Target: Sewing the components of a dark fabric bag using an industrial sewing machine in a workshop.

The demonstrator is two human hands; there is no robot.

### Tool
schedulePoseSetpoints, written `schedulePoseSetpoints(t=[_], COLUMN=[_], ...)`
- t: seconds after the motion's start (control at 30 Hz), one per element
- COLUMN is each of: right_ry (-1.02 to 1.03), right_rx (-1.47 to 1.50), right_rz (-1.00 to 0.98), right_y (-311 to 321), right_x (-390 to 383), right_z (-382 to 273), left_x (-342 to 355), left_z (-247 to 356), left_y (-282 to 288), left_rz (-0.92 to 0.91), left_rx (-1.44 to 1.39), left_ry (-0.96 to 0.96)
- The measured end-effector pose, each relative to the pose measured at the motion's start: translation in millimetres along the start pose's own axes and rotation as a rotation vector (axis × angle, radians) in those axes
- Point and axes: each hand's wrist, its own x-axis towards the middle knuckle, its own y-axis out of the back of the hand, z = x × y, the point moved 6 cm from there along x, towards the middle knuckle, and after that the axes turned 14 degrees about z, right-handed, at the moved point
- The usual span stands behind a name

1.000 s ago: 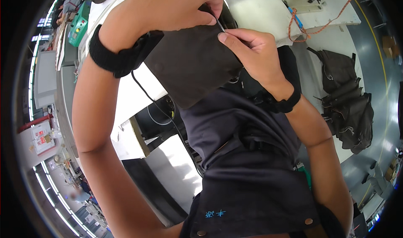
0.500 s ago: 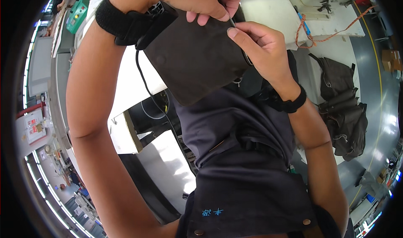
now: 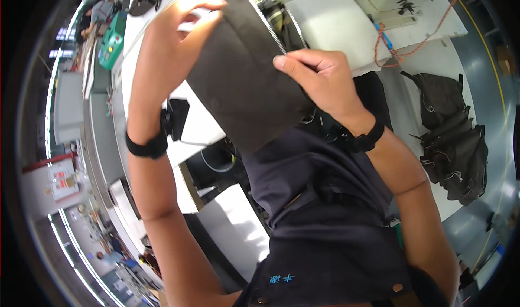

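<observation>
A dark brown fabric panel lies over the near edge of the white table and hangs toward my lap. A metal-toothed zipper runs along its far right side, its two rows of teeth spread apart with a gap between them. My right hand pinches the panel's edge at the zipper, thumb on top. Lifted at the panel's left side is my left hand, thumb and forefinger slightly apart, with nothing visible between them. Both wrists wear black straps.
Several dark fabric pieces with straps are heaped on a white surface at the right. An orange cord with a blue part lies by the machine base. At far left stands a green machine. A dark apron covers my lap.
My left hand has let go of the zipper and moved left, off the panel. The zipper rows now show spread apart. My right hand still pinches the edge, slightly lower and further left.
</observation>
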Motion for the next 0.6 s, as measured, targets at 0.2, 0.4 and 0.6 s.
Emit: schedulePoseSetpoints(t=[0.2, 0.4, 0.6], right_ry=[0.037, -0.067, -0.152], right_rx=[-0.019, 0.027, 0.275], right_rz=[0.048, 0.059, 0.067], right_y=[-3, -6, -13], right_x=[-3, -6, -5], right_z=[-3, -8, -31], left_x=[-16, -14, -6], left_z=[-37, -28, -41], left_y=[-25, -45, -31], left_rz=[0.145, 0.234, 0.178], left_rx=[0.067, 0.357, 0.121], left_ry=[0.083, -0.08, 0.21])
